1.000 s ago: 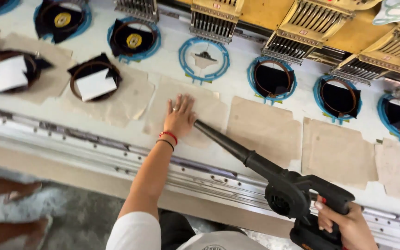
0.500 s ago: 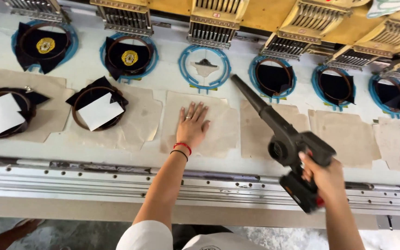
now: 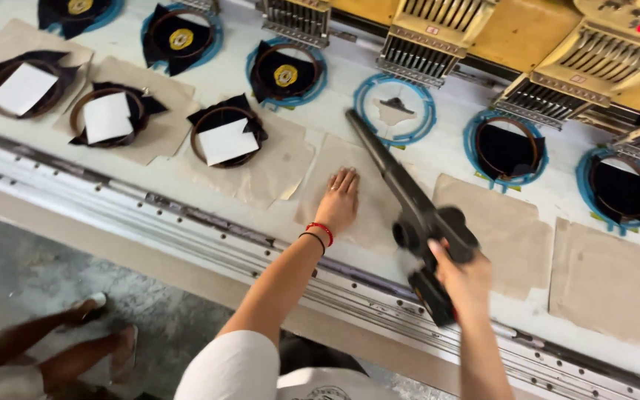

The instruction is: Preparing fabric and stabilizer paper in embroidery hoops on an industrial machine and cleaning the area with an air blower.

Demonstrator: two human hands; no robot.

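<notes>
On paper sheet (image 3: pixel 350 200): left hand (image 3: pixel 339 204) flat; right hand (image 3: pixel 462 275) gripping blower (image 3: pixel 409 207).

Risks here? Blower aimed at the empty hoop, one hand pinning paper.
1. The blower nozzle points at the blue hoop; air may lift the loose white sheets lying on nearby hoops.
2. Only the left hand pins one brown paper sheet; the other brown sheets lie unheld and could slide.
3. The nozzle sits near the needle heads; a swing might strike them.

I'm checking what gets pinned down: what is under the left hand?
The left hand lies flat on a tan paper sheet on the white machine table. Whatever lies beneath that sheet is covered.
</notes>
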